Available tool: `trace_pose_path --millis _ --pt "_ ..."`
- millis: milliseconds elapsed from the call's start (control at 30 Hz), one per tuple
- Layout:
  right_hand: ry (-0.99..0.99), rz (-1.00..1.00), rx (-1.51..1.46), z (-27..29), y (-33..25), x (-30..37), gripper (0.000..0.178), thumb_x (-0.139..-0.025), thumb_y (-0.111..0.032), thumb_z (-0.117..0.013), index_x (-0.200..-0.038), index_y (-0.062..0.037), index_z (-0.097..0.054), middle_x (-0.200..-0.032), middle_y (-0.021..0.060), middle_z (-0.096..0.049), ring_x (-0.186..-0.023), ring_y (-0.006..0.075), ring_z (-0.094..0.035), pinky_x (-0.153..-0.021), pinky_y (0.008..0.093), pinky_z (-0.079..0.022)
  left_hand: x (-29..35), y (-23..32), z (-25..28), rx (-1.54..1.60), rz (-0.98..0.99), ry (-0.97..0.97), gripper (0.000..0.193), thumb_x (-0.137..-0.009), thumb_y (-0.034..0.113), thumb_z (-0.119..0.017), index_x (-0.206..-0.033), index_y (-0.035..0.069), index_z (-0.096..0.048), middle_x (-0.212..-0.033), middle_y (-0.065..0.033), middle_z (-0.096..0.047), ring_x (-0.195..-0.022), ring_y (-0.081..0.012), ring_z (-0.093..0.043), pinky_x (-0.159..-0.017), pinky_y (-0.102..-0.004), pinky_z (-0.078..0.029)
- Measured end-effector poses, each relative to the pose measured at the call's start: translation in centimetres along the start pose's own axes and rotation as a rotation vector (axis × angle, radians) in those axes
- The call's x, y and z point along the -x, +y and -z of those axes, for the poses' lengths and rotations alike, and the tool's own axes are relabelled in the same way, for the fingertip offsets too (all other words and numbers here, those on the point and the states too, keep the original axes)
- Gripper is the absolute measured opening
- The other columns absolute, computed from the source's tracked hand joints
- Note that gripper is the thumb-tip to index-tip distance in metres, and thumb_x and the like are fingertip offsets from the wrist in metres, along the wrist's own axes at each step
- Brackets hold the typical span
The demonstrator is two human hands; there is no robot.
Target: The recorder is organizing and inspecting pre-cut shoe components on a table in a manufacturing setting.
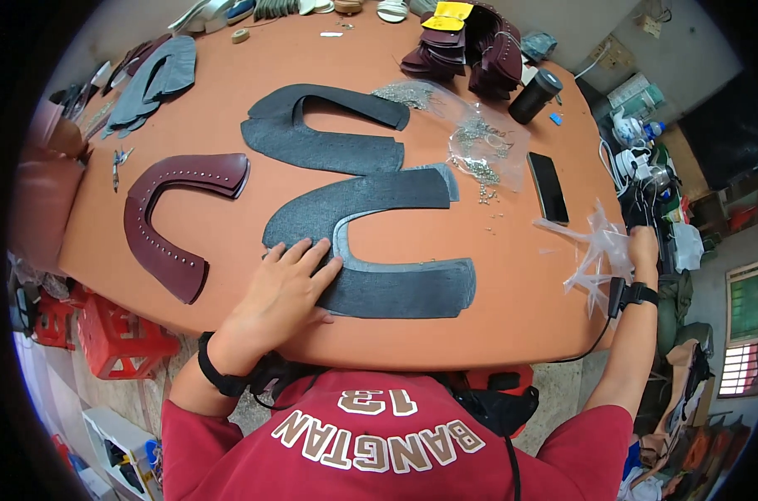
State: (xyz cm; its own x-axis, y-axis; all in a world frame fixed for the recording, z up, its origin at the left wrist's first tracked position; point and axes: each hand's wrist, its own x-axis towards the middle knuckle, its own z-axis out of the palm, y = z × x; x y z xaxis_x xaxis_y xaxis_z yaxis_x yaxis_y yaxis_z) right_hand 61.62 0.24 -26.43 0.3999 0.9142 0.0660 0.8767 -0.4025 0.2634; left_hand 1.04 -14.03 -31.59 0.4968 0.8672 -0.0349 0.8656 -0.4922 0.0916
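My left hand (294,282) lies with its fingers spread on a U-shaped dark leather piece (379,290), near the bend of the U. This near piece looks layered, with a lighter grey edge along the inside curve. Behind it is a similar dark U-shaped stack (312,150), which it touches. My right hand (644,248) is stretched out to the table's right edge, beside a crumpled clear plastic bag (594,250). Its fingers are mostly hidden, so whether it grips anything does not show. To the left rests a maroon U-shaped piece (149,213) lined with small metal studs.
Clear bags of small metal studs (482,146) lie at right centre, with some studs loose. Nearby are a phone (548,189) and a black cup (536,96). Maroon stacks (496,50) stand at the back. Snips (120,167) and grey pieces (158,79) lie left.
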Motion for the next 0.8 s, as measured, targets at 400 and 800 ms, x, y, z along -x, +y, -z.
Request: trace_pose_path --millis 400,800 --pt "0.266 1.709 -0.613 1.9 -27.0 18.4 0.028 -0.073 -0.006 -0.055 -0.099 0.0018 -0.062 -0.105 0.0099 -0.06 -0.096 0.0255 -0.059 -0.078 0.0349 -0.052 -1.6 -5.2 -0.5 0.088 0.424 0.159 0.066 -0.063 0.044 -0.077 -0.109 0.002 -0.055 -0.105 -0.0147 -0.055 -0.096 -0.0322 -0.058 -0.078 -0.0394 -0.051" --pt "0.195 1.599 -0.527 1.4 -26.0 17.7 0.013 -0.072 -0.002 -0.055 -0.084 0.0003 -0.06 -0.087 0.0095 -0.058 -0.079 0.0252 -0.059 -0.068 0.0337 -0.051 -3.0 -6.4 -0.6 0.471 0.386 0.176 0.051 -0.071 0.011 -0.076 -0.111 -0.003 -0.047 -0.099 -0.0261 -0.06 -0.098 -0.0416 -0.057 -0.082 -0.0439 -0.046"
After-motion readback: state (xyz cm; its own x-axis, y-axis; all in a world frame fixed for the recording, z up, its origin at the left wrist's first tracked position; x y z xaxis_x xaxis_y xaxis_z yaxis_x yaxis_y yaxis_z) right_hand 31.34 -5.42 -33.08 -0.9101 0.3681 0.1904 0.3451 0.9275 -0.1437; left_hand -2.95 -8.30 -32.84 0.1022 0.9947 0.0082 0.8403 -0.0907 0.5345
